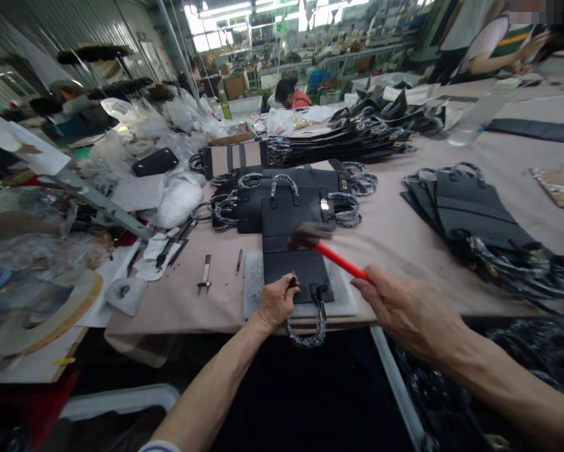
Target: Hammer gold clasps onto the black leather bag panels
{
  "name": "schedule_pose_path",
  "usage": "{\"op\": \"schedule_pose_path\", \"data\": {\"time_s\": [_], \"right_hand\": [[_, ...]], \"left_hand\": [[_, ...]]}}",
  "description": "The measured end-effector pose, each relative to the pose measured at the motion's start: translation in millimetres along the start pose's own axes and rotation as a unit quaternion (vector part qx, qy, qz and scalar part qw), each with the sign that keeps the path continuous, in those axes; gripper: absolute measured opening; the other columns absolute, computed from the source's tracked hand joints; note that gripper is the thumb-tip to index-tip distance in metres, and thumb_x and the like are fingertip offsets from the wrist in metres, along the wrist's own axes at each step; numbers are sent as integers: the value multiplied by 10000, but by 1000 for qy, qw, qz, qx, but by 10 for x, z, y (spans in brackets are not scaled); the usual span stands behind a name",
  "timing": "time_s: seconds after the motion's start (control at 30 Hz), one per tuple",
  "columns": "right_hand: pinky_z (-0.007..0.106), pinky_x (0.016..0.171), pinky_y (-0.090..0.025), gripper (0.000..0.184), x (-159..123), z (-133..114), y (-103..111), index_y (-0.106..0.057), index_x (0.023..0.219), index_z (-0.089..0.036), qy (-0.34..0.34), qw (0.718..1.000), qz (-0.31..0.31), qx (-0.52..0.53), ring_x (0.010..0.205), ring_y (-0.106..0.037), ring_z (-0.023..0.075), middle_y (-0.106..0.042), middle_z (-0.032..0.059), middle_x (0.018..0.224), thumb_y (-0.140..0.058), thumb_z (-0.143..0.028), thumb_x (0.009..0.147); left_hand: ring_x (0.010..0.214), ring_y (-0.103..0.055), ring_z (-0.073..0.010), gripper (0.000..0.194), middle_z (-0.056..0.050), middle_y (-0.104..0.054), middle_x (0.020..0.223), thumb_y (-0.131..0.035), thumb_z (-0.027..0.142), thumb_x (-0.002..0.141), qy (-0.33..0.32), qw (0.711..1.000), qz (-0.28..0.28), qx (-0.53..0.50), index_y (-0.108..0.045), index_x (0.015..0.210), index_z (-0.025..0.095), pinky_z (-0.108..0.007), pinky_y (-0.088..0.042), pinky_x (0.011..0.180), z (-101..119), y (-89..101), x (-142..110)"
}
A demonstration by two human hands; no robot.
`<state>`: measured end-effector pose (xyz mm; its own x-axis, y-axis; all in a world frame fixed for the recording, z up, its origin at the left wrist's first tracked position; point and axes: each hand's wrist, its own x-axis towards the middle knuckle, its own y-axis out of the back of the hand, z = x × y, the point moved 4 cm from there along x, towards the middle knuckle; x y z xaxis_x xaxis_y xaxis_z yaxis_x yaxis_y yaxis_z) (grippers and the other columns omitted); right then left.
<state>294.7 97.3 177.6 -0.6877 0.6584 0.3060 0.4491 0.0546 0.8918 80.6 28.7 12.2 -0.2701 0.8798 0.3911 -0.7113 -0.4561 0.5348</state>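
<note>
A flat black bag piece (293, 251) lies on a grey cutting pad (256, 279) at the table's near edge, its wrapped handle (310, 329) hanging over the edge. My left hand (276, 302) is closed on a small metal punch (293, 278) held upright on the bag piece. Over it, my right hand (406, 311) grips the red handle of a hammer (340, 260). The hammer's dark head is blurred by motion above the bag piece.
More black bag pieces (291, 188) with wrapped handles lie behind, and another stack (474, 210) sits to the right. Small metal tools (205, 274) lie left of the pad. Plastic bags and clutter fill the left side. Other people work at the far benches.
</note>
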Motion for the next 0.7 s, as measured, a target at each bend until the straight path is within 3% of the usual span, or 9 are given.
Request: {"op": "schedule_pose_path", "data": {"time_s": [0.07, 0.13, 0.23, 0.3, 0.43, 0.57, 0.7], "right_hand": [[326, 475, -218, 281, -25, -50, 149, -452, 812, -280, -17, 994, 100, 28, 403, -395, 160, -461, -25, 506, -373, -455, 1018], [327, 476, -253, 266, -85, -79, 151, -452, 820, -282, -7, 990, 130, 46, 412, -418, 160, -476, -20, 516, -359, -423, 1026], [343, 465, -196, 305, -162, -76, -74, -430, 752, -274, 42, 999, 2, 12, 379, -394, 153, -502, -11, 499, -364, -413, 1015], [343, 477, -171, 320, -193, -29, -175, -426, 747, -269, 32, 998, -54, -13, 372, -383, 150, -500, -18, 492, -374, -439, 1014], [323, 500, -220, 310, -200, 23, -143, -439, 792, -263, -22, 1000, -16, -4, 423, -444, 159, -521, -11, 528, -340, -446, 1022], [332, 509, -152, 272, -206, 76, -206, -473, 782, -259, -9, 995, -99, -18, 413, -386, 153, -520, -13, 523, -422, -435, 983], [298, 514, -234, 338, -213, 442, -403, -456, 767, -250, -140, 981, -113, 66, 485, -438, 155, -511, -21, 550, -377, -489, 993]], "left_hand": [[931, -762, -199, 205, -46, -783, 984, -607, 125, 897, 0, 1000, 4, -4, -633, 1074, 225, -330, -620, 867, -5, 0, -4], [926, -763, -203, 209, -47, -784, 985, -612, 125, 896, -1, 1000, 2, -2, -638, 1077, 226, -330, -620, 864, -15, -6, -4], [895, -765, -206, 226, -38, -784, 961, -621, 111, 881, 2, 1000, -5, 11, -649, 1068, 235, -325, -622, 837, -31, -14, 0], [899, -762, -201, 223, -34, -782, 959, -617, 106, 881, 2, 1000, -6, 11, -650, 1059, 237, -319, -619, 838, -32, -12, 3], [928, -757, -198, 214, -40, -778, 982, -606, 110, 894, -5, 1000, -8, -3, -641, 1069, 229, -323, -611, 860, -21, -5, 9], [890, -763, -209, 199, -38, -781, 949, -617, 110, 881, -7, 1000, 1, 13, -647, 1031, 238, -323, -615, 825, -24, 1, 17], [920, -756, -199, 177, -38, -774, 964, -606, 139, 903, -5, 1000, -4, 2, -634, 1052, 231, -313, -605, 851, -9, 14, 27]]}}
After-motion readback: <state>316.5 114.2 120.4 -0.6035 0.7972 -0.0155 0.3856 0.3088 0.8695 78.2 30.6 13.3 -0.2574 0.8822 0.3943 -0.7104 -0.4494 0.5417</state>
